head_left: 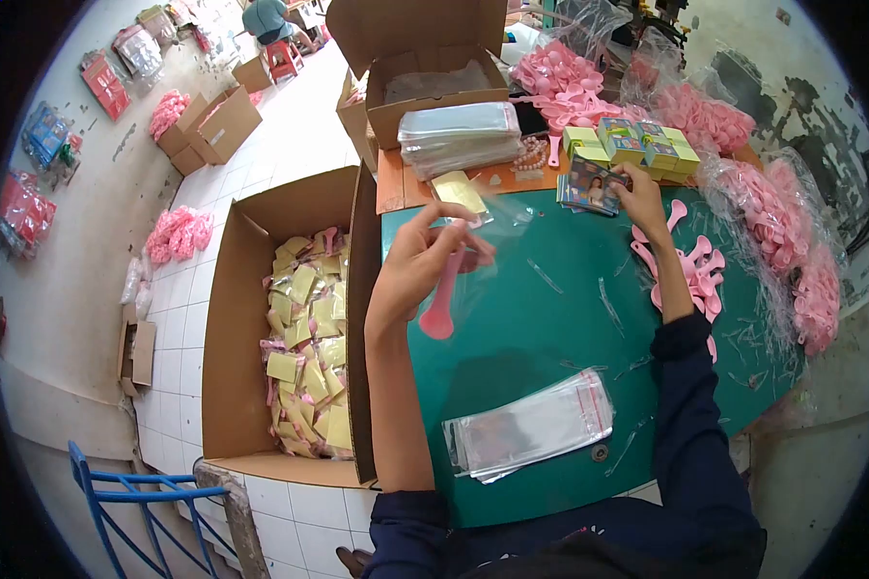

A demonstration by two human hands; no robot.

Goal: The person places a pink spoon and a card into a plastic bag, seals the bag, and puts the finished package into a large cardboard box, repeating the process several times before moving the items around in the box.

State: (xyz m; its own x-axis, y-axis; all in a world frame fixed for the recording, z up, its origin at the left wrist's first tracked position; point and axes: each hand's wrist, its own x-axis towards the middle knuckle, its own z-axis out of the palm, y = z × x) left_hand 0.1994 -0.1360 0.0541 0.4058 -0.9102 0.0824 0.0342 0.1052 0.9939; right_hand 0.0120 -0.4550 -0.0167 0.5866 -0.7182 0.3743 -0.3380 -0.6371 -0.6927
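Closest in, below the left wrist, a flat stack of empty sleeves point(531, 425) lies on the green counter point(550, 338). Above it the left hand point(425, 256) is raised off the surface, thumb and fingers clamped on a clear bag point(488, 241) with a pink spoon point(441, 304) hanging inside it, bowl downward. The right hand point(637, 198) is stretched far forward, fingers pinched together on the printed cards point(589, 185) that sit at its fingertips.

The step in hand reads as filling the bag: the spoon is in, and a card looks to be the piece being fetched. Bringing one back would call for peeling a single card from the pile and keeping the bag's mouth open with the left thumb — thin film like that tends to cling shut.

The spoon is matt, pale pink plastic with a long flat handle; the bag is glossy and nearly invisible except for glints along its edges.

Loose spoons point(695, 275) lie under the right forearm, small boxes point(637, 145) just beyond the right hand, and a carton point(309, 338) of filled packets stands outside the left arm.
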